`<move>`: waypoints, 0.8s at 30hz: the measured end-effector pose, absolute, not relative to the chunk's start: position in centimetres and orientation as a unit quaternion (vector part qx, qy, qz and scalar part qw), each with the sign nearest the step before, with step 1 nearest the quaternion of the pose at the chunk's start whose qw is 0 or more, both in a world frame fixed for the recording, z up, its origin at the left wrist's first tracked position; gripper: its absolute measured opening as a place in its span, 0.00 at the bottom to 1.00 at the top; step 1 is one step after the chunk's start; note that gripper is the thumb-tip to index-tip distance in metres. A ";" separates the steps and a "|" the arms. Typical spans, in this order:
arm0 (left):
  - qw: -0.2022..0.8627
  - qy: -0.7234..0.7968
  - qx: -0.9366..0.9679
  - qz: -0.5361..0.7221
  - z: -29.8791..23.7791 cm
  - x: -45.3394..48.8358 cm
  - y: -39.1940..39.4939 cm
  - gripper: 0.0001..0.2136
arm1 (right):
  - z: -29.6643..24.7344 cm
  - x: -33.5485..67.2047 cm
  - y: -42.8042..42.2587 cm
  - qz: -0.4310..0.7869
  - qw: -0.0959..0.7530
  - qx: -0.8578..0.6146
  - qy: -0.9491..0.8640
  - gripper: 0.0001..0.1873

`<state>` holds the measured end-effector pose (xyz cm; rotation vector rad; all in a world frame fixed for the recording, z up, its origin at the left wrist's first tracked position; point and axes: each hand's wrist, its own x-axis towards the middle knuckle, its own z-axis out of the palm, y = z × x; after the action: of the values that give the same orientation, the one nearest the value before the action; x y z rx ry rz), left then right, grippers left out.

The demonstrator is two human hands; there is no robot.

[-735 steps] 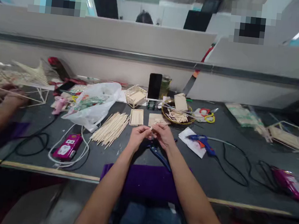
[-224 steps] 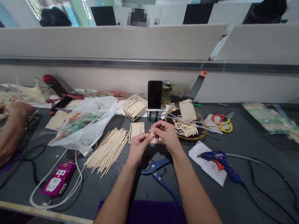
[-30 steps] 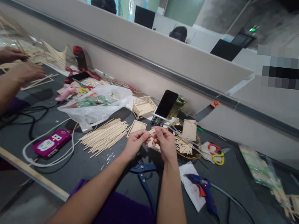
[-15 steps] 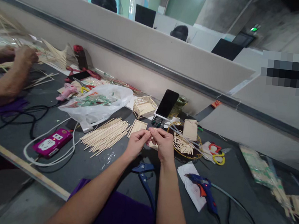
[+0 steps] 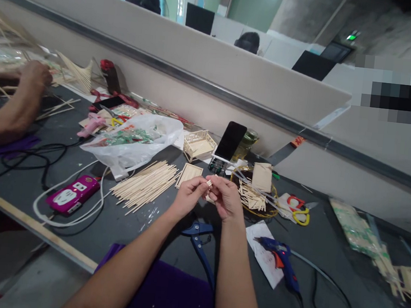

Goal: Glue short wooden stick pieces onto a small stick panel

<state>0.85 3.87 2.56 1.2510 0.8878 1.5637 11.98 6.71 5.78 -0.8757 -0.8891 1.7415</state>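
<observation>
Pinching small wooden piece between left hand and right hand. Probably running mid-build: showing railed tray assembled farther off, leaving loose sticks unused at left.

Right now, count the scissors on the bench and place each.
2: red-and-yellow scissors right of the basket, and a second pair behind the plastic bag. Others may be hidden.

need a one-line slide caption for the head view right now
Both hands pinch small pale pieces above a dark table, between loose sticks and a blue glue gun.
</observation>
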 end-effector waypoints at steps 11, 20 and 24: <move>0.477 0.359 0.467 0.653 2.3 1.1 4.0 0.17 | 6.0 11.3 5.9 0.531 0.546 -0.368 -0.533 0.11; 0.475 0.358 0.474 0.649 2.5 1.0 3.8 0.17 | 5.8 12.2 6.1 0.459 0.524 -0.386 -0.605 0.11; 0.454 0.363 0.499 0.643 2.6 0.8 3.6 0.17 | 5.6 11.8 6.2 0.507 0.523 -0.384 -0.568 0.12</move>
<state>0.77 3.65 2.61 1.2305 0.8956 1.5874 11.80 6.21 5.57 -0.9198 -1.3597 1.2131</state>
